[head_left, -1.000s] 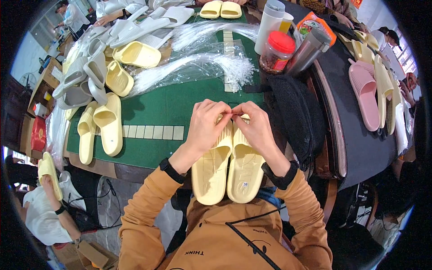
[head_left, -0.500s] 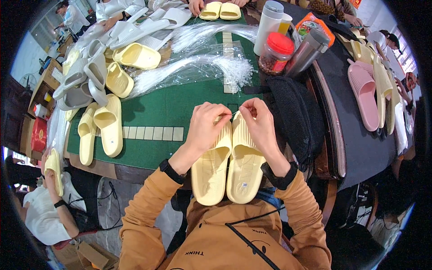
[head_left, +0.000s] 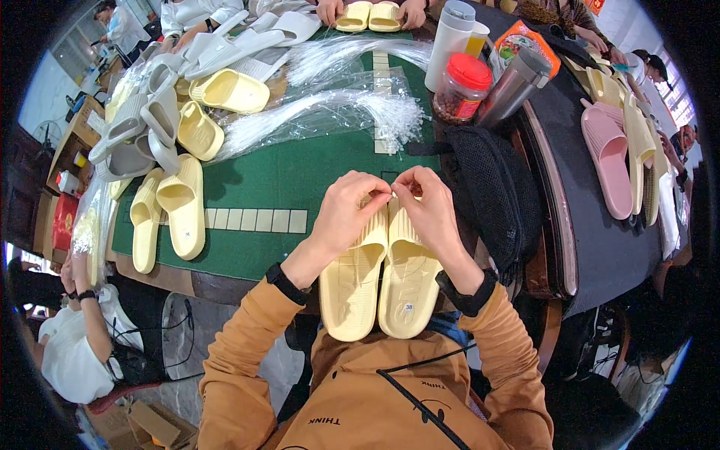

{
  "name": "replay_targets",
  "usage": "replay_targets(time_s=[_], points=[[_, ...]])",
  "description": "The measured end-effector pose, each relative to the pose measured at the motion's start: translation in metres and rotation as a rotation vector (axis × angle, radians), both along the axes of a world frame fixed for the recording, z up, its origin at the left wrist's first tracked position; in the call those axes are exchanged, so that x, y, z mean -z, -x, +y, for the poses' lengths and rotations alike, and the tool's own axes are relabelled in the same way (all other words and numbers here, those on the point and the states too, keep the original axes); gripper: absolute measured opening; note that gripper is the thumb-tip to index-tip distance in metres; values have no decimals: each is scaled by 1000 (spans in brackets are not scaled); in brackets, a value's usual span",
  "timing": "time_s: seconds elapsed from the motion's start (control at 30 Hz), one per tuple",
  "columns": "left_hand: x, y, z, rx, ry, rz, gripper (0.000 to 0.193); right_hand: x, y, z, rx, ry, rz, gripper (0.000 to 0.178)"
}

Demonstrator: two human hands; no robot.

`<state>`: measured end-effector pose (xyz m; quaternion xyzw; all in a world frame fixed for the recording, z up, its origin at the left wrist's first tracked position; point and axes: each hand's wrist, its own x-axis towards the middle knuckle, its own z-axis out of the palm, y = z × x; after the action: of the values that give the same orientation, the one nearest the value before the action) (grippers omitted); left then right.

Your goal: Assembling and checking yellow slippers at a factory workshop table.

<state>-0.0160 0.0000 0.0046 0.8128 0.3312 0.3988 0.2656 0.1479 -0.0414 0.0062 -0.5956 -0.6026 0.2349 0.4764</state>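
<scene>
A pair of pale yellow slide slippers, the left slipper (head_left: 349,292) and the right slipper (head_left: 409,289), stand side by side at the table's near edge, openings toward me. Over their toe ends, my left hand (head_left: 347,206) and my right hand (head_left: 426,206) meet with fingertips pinched. Between them shows a small white bit of a thin plastic tie (head_left: 394,195); most of it is hidden by my fingers. Both wrists rest close above the slipper straps. Beyond my hands lies a bundle of thin clear plastic ties (head_left: 322,120) on the green mat (head_left: 300,176).
Yellow slippers (head_left: 181,206) and a pile of grey slippers (head_left: 142,127) fill the left. At right are a black mesh bag (head_left: 491,202), a red-lidded jar (head_left: 463,86), a steel flask (head_left: 514,86) and pink slippers (head_left: 607,161). Co-workers' hands (head_left: 411,13) handle slippers across the table.
My hands have drawn closer, fingertips now meeting where a short strand showed between them. At left, a co-worker's slipper has moved up into clear plastic. Across the table, another person's hands now flank yellow slippers.
</scene>
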Motion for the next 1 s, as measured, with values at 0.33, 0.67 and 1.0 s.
replay_targets(time_s=[0.33,0.67,1.0], points=[[-6,1,0,-80,349,-135,25,4,1,2,-163,-23,97,16],[3,3,5,27,498,-231,13,-1,8,2,-186,19,115,21],[4,4,8,114,472,-215,20,-3,2,0,-32,57,163,11]])
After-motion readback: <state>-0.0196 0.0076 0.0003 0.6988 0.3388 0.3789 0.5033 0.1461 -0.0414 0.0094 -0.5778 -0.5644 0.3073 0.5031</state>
